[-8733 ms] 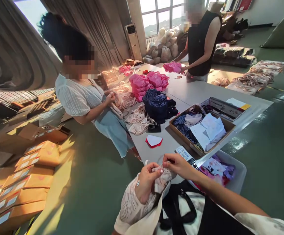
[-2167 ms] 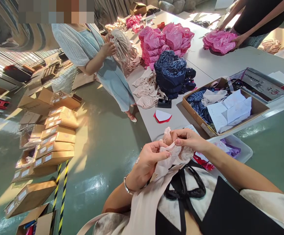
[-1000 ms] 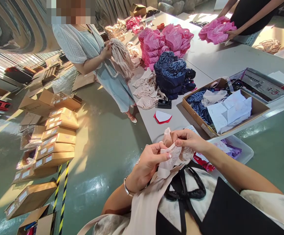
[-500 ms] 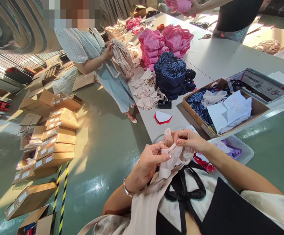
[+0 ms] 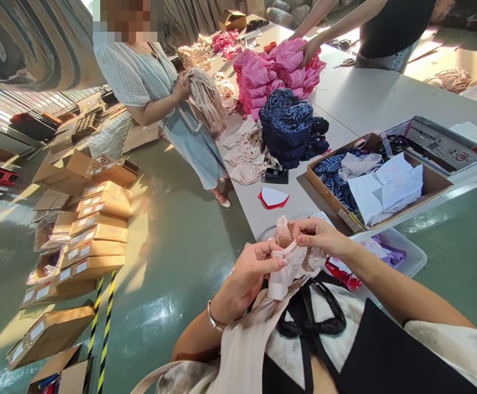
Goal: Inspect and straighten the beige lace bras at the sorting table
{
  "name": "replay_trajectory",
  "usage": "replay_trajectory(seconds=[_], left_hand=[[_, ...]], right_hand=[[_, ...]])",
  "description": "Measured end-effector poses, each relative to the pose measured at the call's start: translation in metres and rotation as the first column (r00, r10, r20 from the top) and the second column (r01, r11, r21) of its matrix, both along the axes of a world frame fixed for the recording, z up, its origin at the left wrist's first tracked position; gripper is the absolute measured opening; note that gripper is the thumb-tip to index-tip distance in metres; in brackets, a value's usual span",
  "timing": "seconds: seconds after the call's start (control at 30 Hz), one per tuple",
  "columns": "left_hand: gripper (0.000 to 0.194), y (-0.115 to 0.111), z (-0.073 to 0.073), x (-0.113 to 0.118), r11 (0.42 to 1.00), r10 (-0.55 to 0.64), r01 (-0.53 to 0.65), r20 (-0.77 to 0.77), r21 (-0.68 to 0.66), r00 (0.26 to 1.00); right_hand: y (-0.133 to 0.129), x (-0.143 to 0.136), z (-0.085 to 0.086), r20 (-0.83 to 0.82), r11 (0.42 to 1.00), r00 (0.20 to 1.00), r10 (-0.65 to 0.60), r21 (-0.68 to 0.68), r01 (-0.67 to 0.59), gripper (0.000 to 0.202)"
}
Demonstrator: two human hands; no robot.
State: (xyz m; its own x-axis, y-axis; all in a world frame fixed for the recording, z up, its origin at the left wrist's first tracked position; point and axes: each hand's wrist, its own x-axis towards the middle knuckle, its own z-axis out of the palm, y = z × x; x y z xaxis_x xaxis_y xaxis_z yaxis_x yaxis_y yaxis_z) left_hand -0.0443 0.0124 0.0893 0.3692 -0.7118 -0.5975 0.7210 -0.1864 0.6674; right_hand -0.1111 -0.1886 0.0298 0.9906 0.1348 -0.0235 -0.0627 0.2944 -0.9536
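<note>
Wearer's body, seen from above: left hand (image 5: 246,276) with a thin silver bangle (image 5: 212,316) at the wrist; right hand (image 5: 318,236) bare-armed. Nails appear painted pink. Torso in a pale mottled top with black panels and black cords (image 5: 310,312).

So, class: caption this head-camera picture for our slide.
Both hands, left hand and right hand, pinch a pale lace garment beside the table.

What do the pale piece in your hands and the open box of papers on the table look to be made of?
The pale garment piece, pinched between the left hand and right hand, looks like soft beige fabric with a lace pattern: it bunches and folds limply. The open box appears to be plain brown cardboard, matte, with thin raw-edged walls. The fibre itself cannot be told.
</note>
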Motion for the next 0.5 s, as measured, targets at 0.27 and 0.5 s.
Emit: replay_trajectory(seconds=[0.27,0.5], left_hand=[[0.031,0.0001,-0.0015,-0.0002,1.0,0.003,-0.004,-0.012,-0.009,1.0],[0.034,-0.0005,0.0011,0.0,1.0,-0.006,0.006,-0.003,0.012,1.0]], right_hand=[[-0.0005,-0.0006,0.0,0.007,1.0,1.0,-0.007,0.001,0.007,0.046],[-0.0002,-0.0006,0.0028,-0.002,1.0,1.0,-0.004,-0.017,0.004,0.048]])
